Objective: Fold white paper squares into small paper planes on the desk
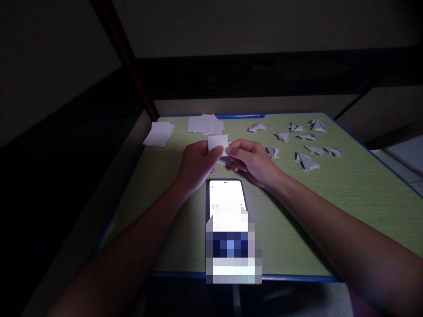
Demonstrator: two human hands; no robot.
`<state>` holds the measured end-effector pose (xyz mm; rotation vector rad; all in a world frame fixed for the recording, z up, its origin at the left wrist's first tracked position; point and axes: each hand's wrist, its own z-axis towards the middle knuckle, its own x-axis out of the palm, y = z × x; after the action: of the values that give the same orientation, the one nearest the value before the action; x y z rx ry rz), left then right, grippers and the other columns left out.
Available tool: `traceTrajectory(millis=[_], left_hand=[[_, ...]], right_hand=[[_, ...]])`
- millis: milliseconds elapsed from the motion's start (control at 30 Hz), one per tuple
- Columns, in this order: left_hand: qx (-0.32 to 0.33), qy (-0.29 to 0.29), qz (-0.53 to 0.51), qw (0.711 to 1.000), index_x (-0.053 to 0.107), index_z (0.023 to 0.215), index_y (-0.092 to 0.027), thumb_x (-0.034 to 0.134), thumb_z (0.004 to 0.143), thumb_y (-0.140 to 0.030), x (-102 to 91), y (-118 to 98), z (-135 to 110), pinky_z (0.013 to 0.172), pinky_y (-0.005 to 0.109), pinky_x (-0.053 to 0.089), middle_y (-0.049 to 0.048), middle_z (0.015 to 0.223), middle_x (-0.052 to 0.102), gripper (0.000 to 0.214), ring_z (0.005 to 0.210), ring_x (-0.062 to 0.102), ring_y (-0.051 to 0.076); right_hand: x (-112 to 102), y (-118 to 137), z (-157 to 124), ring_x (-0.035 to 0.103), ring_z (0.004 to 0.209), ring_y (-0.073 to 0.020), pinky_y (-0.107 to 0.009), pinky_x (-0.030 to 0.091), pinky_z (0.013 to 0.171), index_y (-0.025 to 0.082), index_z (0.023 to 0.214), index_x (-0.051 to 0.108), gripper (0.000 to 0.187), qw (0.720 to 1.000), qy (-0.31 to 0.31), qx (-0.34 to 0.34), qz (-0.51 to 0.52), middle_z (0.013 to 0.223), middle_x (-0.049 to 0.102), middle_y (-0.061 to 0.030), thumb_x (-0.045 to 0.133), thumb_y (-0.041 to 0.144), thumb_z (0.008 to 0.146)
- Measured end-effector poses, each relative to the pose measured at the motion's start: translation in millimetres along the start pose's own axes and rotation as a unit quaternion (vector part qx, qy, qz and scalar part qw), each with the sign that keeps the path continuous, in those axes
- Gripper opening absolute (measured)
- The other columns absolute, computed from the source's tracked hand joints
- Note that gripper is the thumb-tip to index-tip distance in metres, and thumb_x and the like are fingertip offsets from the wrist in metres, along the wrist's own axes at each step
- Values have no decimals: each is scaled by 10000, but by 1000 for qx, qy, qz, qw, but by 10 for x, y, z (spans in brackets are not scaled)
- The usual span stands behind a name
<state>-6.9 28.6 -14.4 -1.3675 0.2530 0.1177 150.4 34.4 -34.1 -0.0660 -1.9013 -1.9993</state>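
Note:
Between my two hands is a small white piece of paper (217, 141), held up above the table behind the phone. My left hand (197, 164) grips its left side, the thumb lying across the front. On the right edge, my right hand (253, 159) pinches it between thumb and fingers. A lower flap of the paper shows under the thumbs, so it looks folded. The fingers behind the sheet are partly hidden.
A lit phone (226, 193) lies near the front edge of the green table (346, 211), its lower part pixelated. White paper sheets (201, 124) lie at the back, another paper stack (158, 133) at the far left. Several folded paper figures (306, 162) are spread on the right.

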Motion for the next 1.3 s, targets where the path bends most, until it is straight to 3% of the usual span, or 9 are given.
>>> traceTrajectory(millis=[300, 933, 1300], left_hand=[[17, 14, -8, 1000, 580, 592, -149, 625, 801, -203, -23, -4, -17, 405, 179, 379, -31, 461, 561, 220, 386, 490, 57], [-8, 27, -13, 1000, 554, 653, -168, 579, 835, -172, 16, -18, -37, 398, 181, 416, -56, 394, 507, 183, 339, 493, 65], [-20, 44, -15, 999, 539, 673, -166, 566, 861, -168, 1, -71, -65, 295, 162, 305, -69, 399, 505, 190, 276, 428, 52]], right_hand=[[-13, 3, -2, 374, 367, -45, -227, 293, 385, 166, 670, 666, 188, 1000, 5, -4, 5, 429, 469, 85, 807, 279, 720], [19, 15, -9, 357, 362, -42, -238, 262, 388, 171, 659, 666, 177, 1000, -7, 4, -2, 423, 469, 85, 807, 276, 683], [12, 21, -15, 369, 368, -35, -233, 283, 385, 160, 676, 665, 182, 1000, 5, 0, 2, 485, 524, 69, 784, 293, 715]])
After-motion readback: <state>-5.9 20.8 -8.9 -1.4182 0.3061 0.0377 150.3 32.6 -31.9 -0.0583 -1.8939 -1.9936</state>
